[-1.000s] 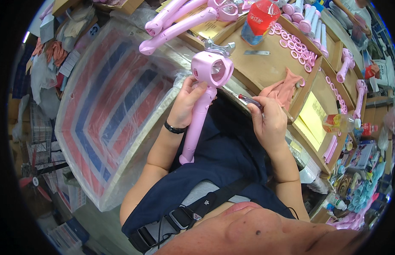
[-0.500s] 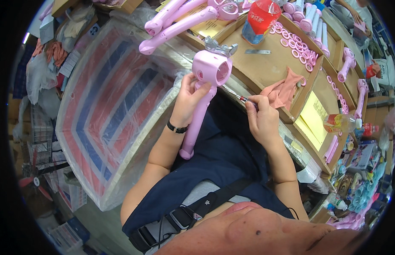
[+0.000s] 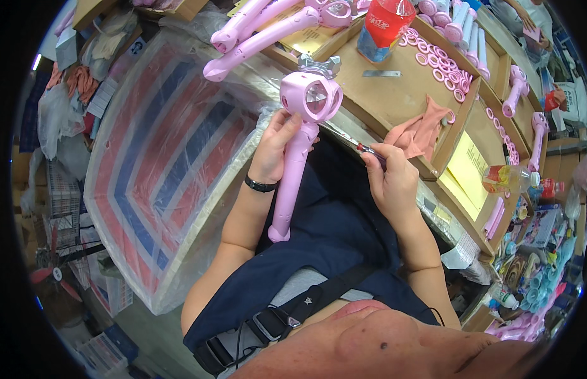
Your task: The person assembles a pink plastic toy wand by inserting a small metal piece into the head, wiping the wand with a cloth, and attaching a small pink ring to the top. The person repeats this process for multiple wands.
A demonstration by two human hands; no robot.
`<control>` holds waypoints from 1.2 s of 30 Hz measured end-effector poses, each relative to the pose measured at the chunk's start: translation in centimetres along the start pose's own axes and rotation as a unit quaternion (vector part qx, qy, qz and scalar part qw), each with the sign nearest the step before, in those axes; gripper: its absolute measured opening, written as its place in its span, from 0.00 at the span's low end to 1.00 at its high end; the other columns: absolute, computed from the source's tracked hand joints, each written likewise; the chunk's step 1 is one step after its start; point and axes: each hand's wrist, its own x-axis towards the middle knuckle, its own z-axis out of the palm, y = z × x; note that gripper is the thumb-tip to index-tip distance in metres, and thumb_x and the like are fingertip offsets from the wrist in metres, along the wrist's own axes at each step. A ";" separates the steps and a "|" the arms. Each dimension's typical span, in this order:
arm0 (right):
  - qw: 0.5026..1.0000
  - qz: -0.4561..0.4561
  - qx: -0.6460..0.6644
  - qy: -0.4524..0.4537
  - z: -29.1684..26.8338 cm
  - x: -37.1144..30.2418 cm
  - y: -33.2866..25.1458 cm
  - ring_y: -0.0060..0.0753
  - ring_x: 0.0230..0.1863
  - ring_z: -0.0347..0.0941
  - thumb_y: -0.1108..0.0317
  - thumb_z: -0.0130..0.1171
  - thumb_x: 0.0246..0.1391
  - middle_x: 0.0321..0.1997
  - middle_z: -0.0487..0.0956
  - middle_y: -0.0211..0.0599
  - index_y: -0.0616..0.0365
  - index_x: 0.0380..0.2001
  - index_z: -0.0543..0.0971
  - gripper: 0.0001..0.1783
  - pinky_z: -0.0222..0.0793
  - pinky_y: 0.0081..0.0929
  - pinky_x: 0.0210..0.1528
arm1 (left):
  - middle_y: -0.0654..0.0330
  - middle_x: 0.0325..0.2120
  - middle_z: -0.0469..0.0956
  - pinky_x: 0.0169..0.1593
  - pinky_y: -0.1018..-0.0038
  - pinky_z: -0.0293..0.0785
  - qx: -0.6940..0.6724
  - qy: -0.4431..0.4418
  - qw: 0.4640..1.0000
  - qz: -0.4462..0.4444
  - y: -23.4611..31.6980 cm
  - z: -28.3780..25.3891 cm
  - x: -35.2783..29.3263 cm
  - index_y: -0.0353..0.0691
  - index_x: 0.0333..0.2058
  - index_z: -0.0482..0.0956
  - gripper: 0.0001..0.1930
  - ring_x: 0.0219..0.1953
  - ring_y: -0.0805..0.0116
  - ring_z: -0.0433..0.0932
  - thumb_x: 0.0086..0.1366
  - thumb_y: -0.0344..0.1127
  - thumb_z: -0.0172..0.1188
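My left hand [image 3: 272, 148] is closed round the neck of a pink plastic toy wand [image 3: 292, 183]. The wand stands nearly upright before me, its foot against my dark apron. On its round head sits a silver crown-shaped piece [image 3: 318, 66], and a clear faceted piece [image 3: 316, 96] shows in the head's opening. To the right, my right hand [image 3: 392, 177] grips a screwdriver [image 3: 367, 150] by its dark handle. The shaft points up and left, toward the wand but apart from it.
Pink wands [image 3: 262, 47] lie at the far edge. A cardboard tray [image 3: 356, 85] holds pink rings [image 3: 438, 66], a metal strip [image 3: 382, 73] and an orange cloth [image 3: 419, 129]. A red-labelled bottle [image 3: 385, 28] stands there. Left is a plastic-covered striped bag [image 3: 173, 158].
The wand has turned in my left hand, so the clear faceted piece now shows in its head. Its head has shifted slightly left. My right hand stays nearly in place with the screwdriver.
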 end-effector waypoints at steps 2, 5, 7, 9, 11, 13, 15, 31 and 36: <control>1.000 -0.013 0.003 0.006 0.2 0.1 0.1 0.38 0.20 0.74 0.67 0.63 0.50 0.25 0.77 0.38 0.61 0.32 0.73 0.11 0.67 0.29 0.22 | 0.58 0.35 0.76 0.32 0.76 0.77 0.010 0.000 1.000 -0.002 0.0 0.1 -0.1 0.41 0.50 0.64 0.19 0.31 0.68 0.79 0.65 0.41 0.55; 1.000 -0.016 0.005 0.008 0.4 0.2 0.2 0.38 0.20 0.74 0.67 0.63 0.50 0.25 0.77 0.38 0.61 0.31 0.73 0.11 0.67 0.29 0.22 | 0.58 0.36 0.76 0.33 0.76 0.77 0.016 -0.010 1.000 -0.006 -0.1 0.2 -0.2 0.41 0.51 0.64 0.18 0.32 0.67 0.79 0.66 0.40 0.54; 1.000 -0.013 0.005 -0.003 0.4 0.3 0.4 0.38 0.20 0.74 0.67 0.63 0.50 0.25 0.77 0.38 0.61 0.31 0.73 0.11 0.67 0.29 0.21 | 0.58 0.36 0.76 0.33 0.76 0.76 0.030 -0.014 0.999 0.004 -0.3 0.4 -0.2 0.40 0.51 0.64 0.18 0.32 0.68 0.78 0.66 0.40 0.54; 1.000 -0.005 0.004 -0.027 0.3 0.4 0.7 0.38 0.20 0.74 0.66 0.63 0.50 0.25 0.77 0.38 0.61 0.30 0.73 0.11 0.67 0.29 0.21 | 0.58 0.36 0.75 0.33 0.77 0.75 0.054 -0.016 0.998 0.029 -0.5 0.7 -0.3 0.39 0.51 0.63 0.19 0.32 0.70 0.78 0.65 0.39 0.55; 0.999 -0.006 -0.015 -0.036 0.2 0.4 1.0 0.38 0.20 0.74 0.66 0.61 0.52 0.24 0.77 0.38 0.61 0.32 0.72 0.11 0.67 0.30 0.21 | 0.58 0.35 0.75 0.34 0.78 0.74 0.074 0.000 0.996 0.048 -0.9 1.0 -0.4 0.38 0.51 0.63 0.20 0.32 0.71 0.77 0.65 0.38 0.56; 0.999 0.017 0.014 -0.037 0.4 0.0 1.3 0.37 0.21 0.75 0.67 0.60 0.54 0.25 0.77 0.40 0.62 0.34 0.70 0.11 0.67 0.29 0.22 | 0.58 0.37 0.74 0.35 0.79 0.73 0.088 0.010 0.994 0.059 -1.1 1.2 -0.6 0.37 0.51 0.62 0.22 0.33 0.73 0.76 0.63 0.37 0.58; 0.992 0.070 0.092 -0.043 0.9 -0.6 1.5 0.35 0.21 0.75 0.68 0.57 0.56 0.25 0.77 0.42 0.63 0.38 0.69 0.12 0.68 0.27 0.23 | 0.58 0.39 0.73 0.36 0.81 0.73 0.095 0.017 0.993 0.063 -1.1 1.2 -0.8 0.35 0.52 0.61 0.24 0.37 0.75 0.74 0.61 0.34 0.61; 0.861 0.304 0.397 -0.093 2.3 -3.8 4.6 0.17 0.20 0.65 0.65 0.49 0.62 0.27 0.73 0.34 0.61 0.40 0.64 0.11 0.61 0.15 0.22 | 0.48 0.43 0.74 0.48 0.72 0.70 0.402 0.046 0.873 0.274 -1.3 2.4 -1.6 0.31 0.52 0.59 0.30 0.45 0.64 0.75 0.58 0.36 0.65; 0.988 0.029 0.152 0.018 2.8 -4.2 3.9 0.20 0.22 0.68 0.67 0.51 0.61 0.30 0.75 0.36 0.61 0.39 0.66 0.09 0.64 0.17 0.25 | 0.52 0.44 0.72 0.49 0.74 0.69 0.320 0.026 0.920 0.226 -1.7 2.1 -1.7 0.30 0.52 0.58 0.28 0.46 0.69 0.72 0.59 0.32 0.63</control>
